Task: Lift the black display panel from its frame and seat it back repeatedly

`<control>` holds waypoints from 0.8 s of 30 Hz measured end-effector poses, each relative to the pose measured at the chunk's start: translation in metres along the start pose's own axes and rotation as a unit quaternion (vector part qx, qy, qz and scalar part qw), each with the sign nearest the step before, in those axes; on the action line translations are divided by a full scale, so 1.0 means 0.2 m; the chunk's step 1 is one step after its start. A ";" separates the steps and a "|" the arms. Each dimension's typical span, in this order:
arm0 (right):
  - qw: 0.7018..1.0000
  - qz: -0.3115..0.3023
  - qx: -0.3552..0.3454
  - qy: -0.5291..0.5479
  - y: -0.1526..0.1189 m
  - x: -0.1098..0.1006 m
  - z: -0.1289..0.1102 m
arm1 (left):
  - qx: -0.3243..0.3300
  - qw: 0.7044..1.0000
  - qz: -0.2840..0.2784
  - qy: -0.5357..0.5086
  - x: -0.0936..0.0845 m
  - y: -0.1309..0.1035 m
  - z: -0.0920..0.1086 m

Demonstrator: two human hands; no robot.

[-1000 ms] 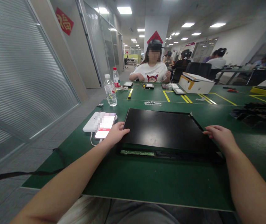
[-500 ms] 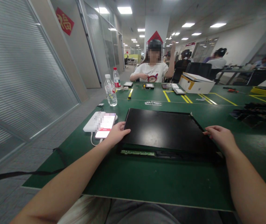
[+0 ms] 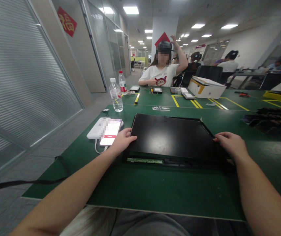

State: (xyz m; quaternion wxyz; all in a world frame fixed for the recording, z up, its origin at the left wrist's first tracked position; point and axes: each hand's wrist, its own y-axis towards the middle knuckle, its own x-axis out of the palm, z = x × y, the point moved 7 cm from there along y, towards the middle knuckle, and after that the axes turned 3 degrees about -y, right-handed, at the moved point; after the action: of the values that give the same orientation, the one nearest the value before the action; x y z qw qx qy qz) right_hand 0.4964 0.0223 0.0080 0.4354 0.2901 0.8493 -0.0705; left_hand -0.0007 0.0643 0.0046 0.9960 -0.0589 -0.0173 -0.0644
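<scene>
A flat black panel [image 3: 167,136] lies in a dark frame on the green table [image 3: 165,193]. Along its near side shows a green circuit strip [image 3: 145,161]. My left hand [image 3: 123,141] grips the panel's left edge, thumb on top and fingers at the side. At the right edge, my right hand [image 3: 231,144] pinches the border of the panel or its frame; which of the two is too small to tell. Beside my left hand lie a lit phone [image 3: 111,131] and a white device [image 3: 96,128] with a white cable.
Two bottles [image 3: 116,96] [image 3: 122,82] stand at the back left. A white box [image 3: 206,88] and a seated person [image 3: 163,72] are across the table. Dark stacked parts [image 3: 274,119] lie at the right, with a yellow tray [image 3: 275,95] behind.
The person across the table has moved a raised hand inward to the head. My right hand is slightly closer in on the panel's edge; my left hand keeps its hold.
</scene>
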 end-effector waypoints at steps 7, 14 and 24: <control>0.998 0.013 0.016 -0.062 -0.04 -0.02 -0.06 | -0.007 1.000 0.010 0.010 0.00 -0.01 0.01; 0.998 0.017 0.009 -0.063 -0.04 -0.02 -0.05 | 0.002 1.000 0.011 0.012 0.00 -0.01 0.02; 0.998 0.012 0.018 -0.059 -0.05 -0.02 -0.04 | 0.011 1.000 0.013 0.005 -0.02 0.01 -0.01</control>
State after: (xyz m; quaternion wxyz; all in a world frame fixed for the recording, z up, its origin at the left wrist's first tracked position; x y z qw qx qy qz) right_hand 0.4873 0.0157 0.0155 0.4803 0.3031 0.8173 -0.0974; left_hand -0.0043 0.0663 0.0021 0.9975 -0.0480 -0.0126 -0.0512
